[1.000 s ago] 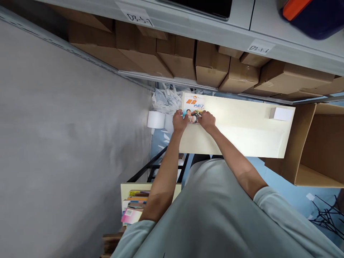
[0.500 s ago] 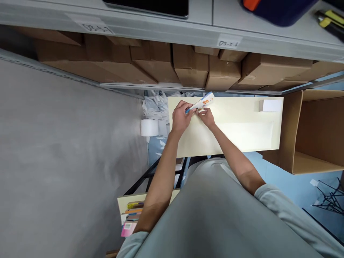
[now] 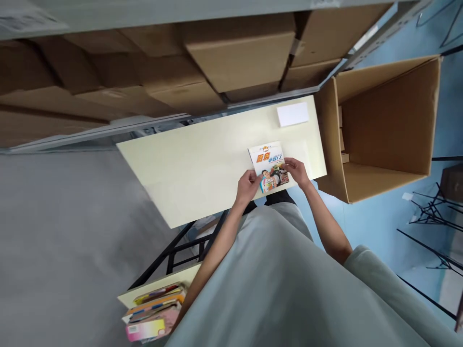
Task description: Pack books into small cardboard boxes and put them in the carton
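A book with a white cover, coloured lettering and a picture of a person and food faces up over the pale tabletop. My left hand grips its left edge, thumb on the cover. At its right edge, my right hand holds it with bent fingers. Whether the book rests on the surface or is slightly raised, I cannot tell. Behind it, near the far right corner of the table, lies a small white block, perhaps a stack of paper or a box.
To the right stands a large open carton with some brown pieces inside. Closed cardboard boxes fill the shelf ahead. At lower left, several books are piled on another pale surface. Thin black metal frames stand at the far right.
The book was tilted edge-on above the table's left part; now its cover faces up towards the right end. Both hands have moved right with it, and the view has turned right.
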Motion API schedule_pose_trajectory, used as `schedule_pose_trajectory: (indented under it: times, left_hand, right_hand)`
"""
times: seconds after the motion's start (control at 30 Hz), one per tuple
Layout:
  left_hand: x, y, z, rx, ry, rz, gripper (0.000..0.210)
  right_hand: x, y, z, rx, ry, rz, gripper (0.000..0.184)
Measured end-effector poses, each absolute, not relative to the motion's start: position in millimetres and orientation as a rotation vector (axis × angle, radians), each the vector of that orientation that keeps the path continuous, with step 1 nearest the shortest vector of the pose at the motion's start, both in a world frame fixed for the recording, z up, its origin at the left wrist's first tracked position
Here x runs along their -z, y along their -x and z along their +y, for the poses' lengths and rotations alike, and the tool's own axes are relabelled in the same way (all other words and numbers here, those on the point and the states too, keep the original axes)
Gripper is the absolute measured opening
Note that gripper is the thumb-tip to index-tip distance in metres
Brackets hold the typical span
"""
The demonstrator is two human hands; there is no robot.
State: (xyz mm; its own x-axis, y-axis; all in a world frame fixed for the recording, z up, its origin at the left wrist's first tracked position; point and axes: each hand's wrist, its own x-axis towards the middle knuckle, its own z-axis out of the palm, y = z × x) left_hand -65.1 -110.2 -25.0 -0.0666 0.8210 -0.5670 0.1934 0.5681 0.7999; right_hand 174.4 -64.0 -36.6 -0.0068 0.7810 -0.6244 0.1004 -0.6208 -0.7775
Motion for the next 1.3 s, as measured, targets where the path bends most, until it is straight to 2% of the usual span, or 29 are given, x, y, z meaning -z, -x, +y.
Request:
schedule_pose_trajectory:
  times: [0.23, 0.43, 0.77, 0.97, 1.1, 1.3]
  left_hand:
    - [56.5, -41.6, -98.2, -0.349, -0.99, 1.66, 0.015]
    - [64.0, -59.1, -84.9, -0.102, -1.079, 1.765, 0.017]
    - [58.0, -63.7, -78.1, 0.171, -1.314, 1.796, 0.017]
    - [66.7, -60.7, -84.5, 0.061, -1.363, 1.88, 0.012]
    - [73.7, -58.8, -91.7, -0.115, -1.312, 1.845, 0.008]
    - [69.0, -67.2, -100.7, -0.19, -1.263, 1.833, 0.015]
  right_hand:
    - [60.6, -277.9, -69.6, -1.479, 1.917, -1.084, 0.037]
    - [75.4, -278.6, -59.9, -1.411, 2.026, -1.224, 0.024]
    - [64.0, -277.3, -53.3, -1.278, 2.189, -1.488, 0.021]
    - [57.6, -287.7, -40.8, -1.047, 2.372, -1.625, 0.024]
    - [62.8, -283.6, -33.3, -1.039, 2.419, -1.702, 0.016]
    - [60.8, -275.2, -29.0, -1.024, 2.428, -1.817, 0.02]
